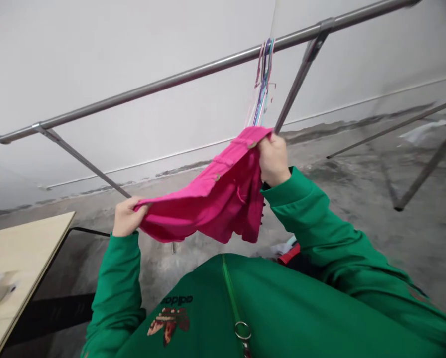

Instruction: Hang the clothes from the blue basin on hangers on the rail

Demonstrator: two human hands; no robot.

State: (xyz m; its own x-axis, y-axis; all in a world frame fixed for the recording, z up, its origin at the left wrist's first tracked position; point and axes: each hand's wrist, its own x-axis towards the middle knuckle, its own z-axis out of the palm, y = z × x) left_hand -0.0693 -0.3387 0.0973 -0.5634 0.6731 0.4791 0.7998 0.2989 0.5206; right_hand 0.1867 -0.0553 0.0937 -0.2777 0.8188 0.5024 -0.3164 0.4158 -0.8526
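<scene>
A bright pink garment (204, 199) is stretched between my two hands in front of my chest. Its upper edge looks like a waistband with loops and metal buttons; whether it is shorts or a skirt I cannot tell. My left hand (129, 216) pinches the lower left end of that band. Higher up, my right hand (273, 158) is closed on the other end, its fingers partly hidden by the cloth. Just behind this end, several thin coloured hangers (262, 94) hang bunched on a metal rail (163, 85).
The rail's slanted legs (301, 74) run down to the grey concrete floor (357, 194). A light wooden tabletop (25, 243) juts in at the left, beside a black frame. Something red (290, 253) lies low behind my right sleeve. A white wall (114, 44) stands behind.
</scene>
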